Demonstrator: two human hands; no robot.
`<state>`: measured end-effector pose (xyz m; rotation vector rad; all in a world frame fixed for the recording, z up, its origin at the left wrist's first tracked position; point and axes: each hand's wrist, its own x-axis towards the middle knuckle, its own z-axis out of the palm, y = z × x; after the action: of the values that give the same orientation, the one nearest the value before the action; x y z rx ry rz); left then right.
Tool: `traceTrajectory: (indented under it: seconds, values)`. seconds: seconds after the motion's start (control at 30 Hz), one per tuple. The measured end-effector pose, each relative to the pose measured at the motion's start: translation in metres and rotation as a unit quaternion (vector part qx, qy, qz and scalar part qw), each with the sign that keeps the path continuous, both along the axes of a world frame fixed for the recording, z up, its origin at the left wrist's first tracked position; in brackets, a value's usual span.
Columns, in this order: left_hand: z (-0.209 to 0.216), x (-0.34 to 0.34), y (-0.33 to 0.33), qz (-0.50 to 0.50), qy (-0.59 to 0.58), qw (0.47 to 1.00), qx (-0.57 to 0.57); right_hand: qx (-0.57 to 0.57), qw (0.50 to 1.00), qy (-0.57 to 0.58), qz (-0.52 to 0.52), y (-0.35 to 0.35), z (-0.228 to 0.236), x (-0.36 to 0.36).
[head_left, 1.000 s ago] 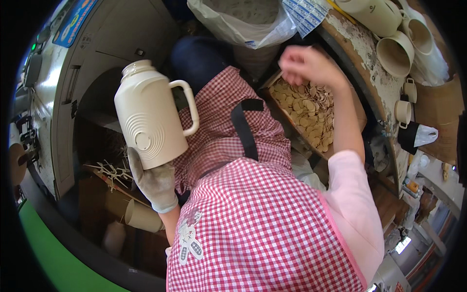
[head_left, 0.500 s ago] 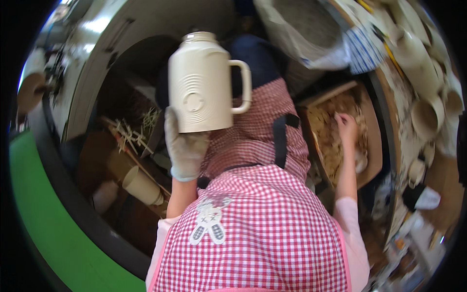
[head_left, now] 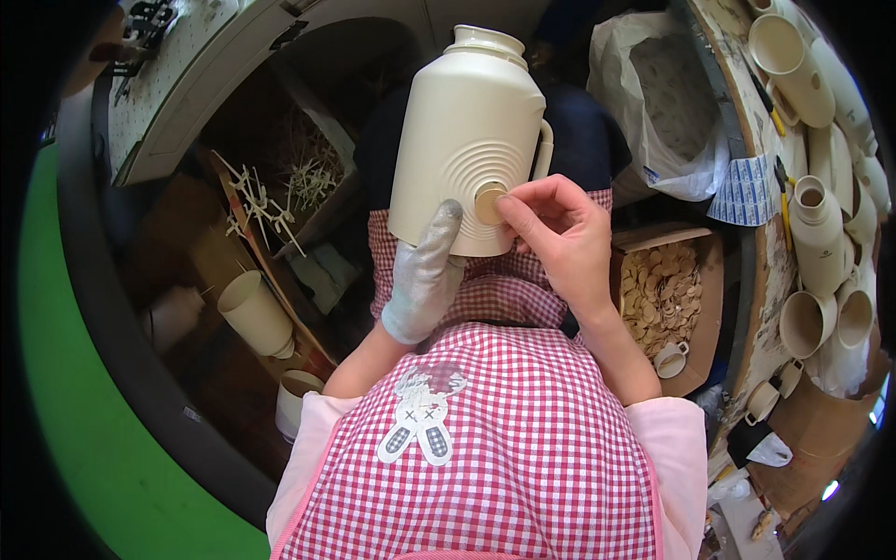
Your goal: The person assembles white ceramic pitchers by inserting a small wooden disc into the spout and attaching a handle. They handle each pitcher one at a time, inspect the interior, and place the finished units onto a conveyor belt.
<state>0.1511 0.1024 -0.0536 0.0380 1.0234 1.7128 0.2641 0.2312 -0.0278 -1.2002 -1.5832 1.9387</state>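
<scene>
A cream plastic jug (head_left: 467, 121) with a handle and ribbed rings on its side is held up in front of me over my red-checked apron. My left hand (head_left: 425, 275), in a grey glove, supports the jug from below. My right hand (head_left: 560, 233), bare, pinches a small tan round disc (head_left: 488, 203) against the centre of the ribbed rings on the jug's side.
A cardboard box (head_left: 695, 373) of several tan discs sits at my right, with a white bag (head_left: 663, 112) of more behind it. Cream jugs and cups (head_left: 821, 233) crowd the bench at right. A cream cup (head_left: 254, 313) and plastic scraps lie lower left.
My right hand left the box of discs and came to the jug with a disc. The jug has risen and come closer, its ribbed side now facing me.
</scene>
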Motion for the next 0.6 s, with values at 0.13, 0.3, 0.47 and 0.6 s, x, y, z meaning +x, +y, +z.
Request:
traceTrajectory:
  seconds: [0.13,0.3,0.47,0.6]
  values:
    - [0.002,-0.005,0.001,-0.019,0.024,1.000,-0.003,0.007,0.999,0.039,-0.037,-0.011,-0.010,-0.002]
    - [0.004,-0.007,-0.001,-0.019,0.028,0.999,-0.014,-0.027,0.998,0.051,0.021,-0.004,-0.013,-0.002]
    - [0.000,-0.010,-0.004,-0.055,0.109,0.993,-0.008,-0.083,0.993,0.017,0.088,0.014,-0.003,0.005]
    - [-0.002,-0.010,-0.006,-0.057,0.236,0.970,-0.019,0.040,0.996,-0.012,0.080,0.005,-0.006,0.003]
